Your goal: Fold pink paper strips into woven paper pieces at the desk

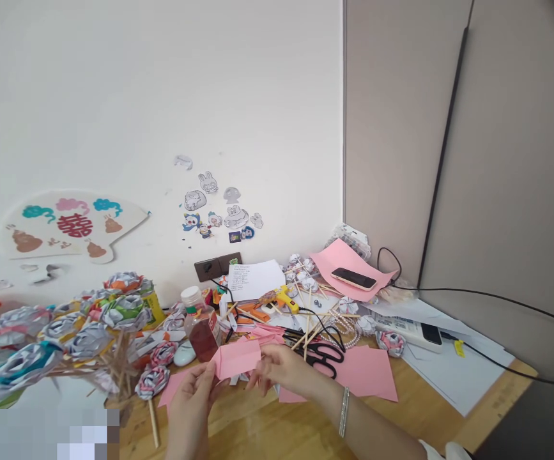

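Small pink paper (239, 359) is being held up over the desk (250, 437), its long side being pointed from the left hand (194, 391) to the right hand (279, 369). The left end is being pinched by the left hand. The right end is being met by the bent right hand; whether it is being squeezed there cannot be told.

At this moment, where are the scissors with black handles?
In the head view, the scissors are on the table, right of centre, just beyond the right hand and near the flat pink paper.
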The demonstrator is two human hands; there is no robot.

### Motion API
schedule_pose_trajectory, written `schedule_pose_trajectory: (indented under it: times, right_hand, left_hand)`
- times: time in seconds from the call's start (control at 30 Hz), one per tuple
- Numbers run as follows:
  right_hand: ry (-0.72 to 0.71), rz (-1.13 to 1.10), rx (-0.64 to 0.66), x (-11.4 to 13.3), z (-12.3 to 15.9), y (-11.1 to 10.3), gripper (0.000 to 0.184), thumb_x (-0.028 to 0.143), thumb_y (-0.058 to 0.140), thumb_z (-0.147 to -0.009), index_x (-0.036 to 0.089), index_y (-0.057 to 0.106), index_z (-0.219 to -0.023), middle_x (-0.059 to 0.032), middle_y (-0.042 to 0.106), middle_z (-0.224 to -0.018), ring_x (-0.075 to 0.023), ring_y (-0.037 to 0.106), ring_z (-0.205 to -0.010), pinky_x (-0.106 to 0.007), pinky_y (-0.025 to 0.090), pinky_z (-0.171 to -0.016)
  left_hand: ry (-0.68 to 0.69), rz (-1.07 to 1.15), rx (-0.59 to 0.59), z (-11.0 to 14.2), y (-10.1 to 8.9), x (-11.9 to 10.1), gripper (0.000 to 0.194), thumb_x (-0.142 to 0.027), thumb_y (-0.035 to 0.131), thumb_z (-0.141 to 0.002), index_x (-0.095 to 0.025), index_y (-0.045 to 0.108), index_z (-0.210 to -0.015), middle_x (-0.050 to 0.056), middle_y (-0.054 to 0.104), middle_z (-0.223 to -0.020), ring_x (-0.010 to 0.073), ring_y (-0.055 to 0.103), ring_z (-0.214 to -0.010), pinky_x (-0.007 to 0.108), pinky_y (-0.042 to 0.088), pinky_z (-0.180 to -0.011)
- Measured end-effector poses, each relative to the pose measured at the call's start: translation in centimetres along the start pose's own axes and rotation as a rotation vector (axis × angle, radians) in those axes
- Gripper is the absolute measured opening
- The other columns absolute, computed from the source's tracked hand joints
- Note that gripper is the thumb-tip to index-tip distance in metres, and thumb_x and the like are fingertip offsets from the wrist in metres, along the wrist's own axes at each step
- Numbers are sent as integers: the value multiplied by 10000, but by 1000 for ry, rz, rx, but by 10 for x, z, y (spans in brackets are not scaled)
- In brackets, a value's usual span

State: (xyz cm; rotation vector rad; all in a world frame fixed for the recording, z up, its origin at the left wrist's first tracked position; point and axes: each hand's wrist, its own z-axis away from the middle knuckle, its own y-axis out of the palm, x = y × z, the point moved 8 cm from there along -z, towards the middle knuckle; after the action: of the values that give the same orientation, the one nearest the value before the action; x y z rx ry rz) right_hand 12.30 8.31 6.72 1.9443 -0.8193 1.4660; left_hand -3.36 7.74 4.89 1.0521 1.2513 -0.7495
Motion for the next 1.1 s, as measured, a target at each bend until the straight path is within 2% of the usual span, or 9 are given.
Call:
schedule_pose_trajectory:
  times: [0.2,0.3,0.37,0.5,0.6,0.7,0.87,0.97,1.1]
  right_hand:
    - [6,44,-220,-11,-6,-14,168,260,475,-750,139,533,-851,-7,569,-656,-102,531,-557,-207,401,-520]
    - [43,76,-341,-18,-7,-29,71,165,412,-713,153,479,-731,36,504,-526,-93,490,-473,-196,369,-476]
    - [54,207,-420,-19,-5,-39,37,141,422,-667,165,448,-659,57,437,-485,-87,448,-453,-185,324,-444]
    - [26,617,-484,-11,1,-42,158,155,490,-607,162,389,-486,59,338,-471,-69,339,-460,-190,235,-438]
    - [31,706,-437,-11,4,-32,190,190,527,-607,160,395,-474,58,332,-463,-66,297,-456,-198,202,-432]
    - [-26,611,-408,-7,4,-24,192,221,537,-638,158,418,-502,52,348,-487,-69,313,-471,-197,212,-437]
    - [53,150,-308,-20,-3,-17,395,482,393,-773,151,468,-572,24,437,-497,-80,398,-446,-202,304,-458]
    - [130,-61,-310,-28,-4,-17,457,563,403,-740,141,478,-582,16,471,-480,-70,397,-401,-198,305,-432]
    - [142,-101,-299,-27,-3,-17,425,528,547,-661,129,473,-534,42,433,-446,-49,377,-399,-177,273,-424]
  left_hand:
    - [-154,-62,153,-1,15,22,379,-287,682,-546,-176,542,-880,-17,648,-554,157,630,-548,257,501,-522]
    - [-191,-288,299,3,27,31,328,-361,678,-538,-166,572,-779,-2,649,-542,159,616,-503,242,471,-457]
    - [-92,-435,368,7,35,26,289,-394,651,-562,-155,598,-716,26,665,-617,183,626,-593,241,471,-476]
    - [179,-572,267,15,36,3,431,-402,639,-578,-151,593,-925,68,675,-824,218,613,-749,274,487,-592]
    - [259,-662,328,23,44,0,332,-427,578,-638,-153,629,-819,41,670,-722,203,598,-665,275,471,-594]
    - [281,-697,345,27,47,0,316,-454,525,-671,-155,616,-629,4,626,-573,184,565,-571,258,448,-534]
    - [301,-646,302,28,45,-9,322,-478,543,-637,-164,600,-602,-11,605,-547,178,542,-559,244,433,-513]
    - [293,-642,327,29,47,-8,329,-483,539,-639,-160,602,-624,-9,602,-548,174,531,-543,245,429,-508]
    - [289,-651,341,29,47,-3,347,-491,527,-651,-154,578,-586,-9,581,-527,170,521,-539,241,421,-507]
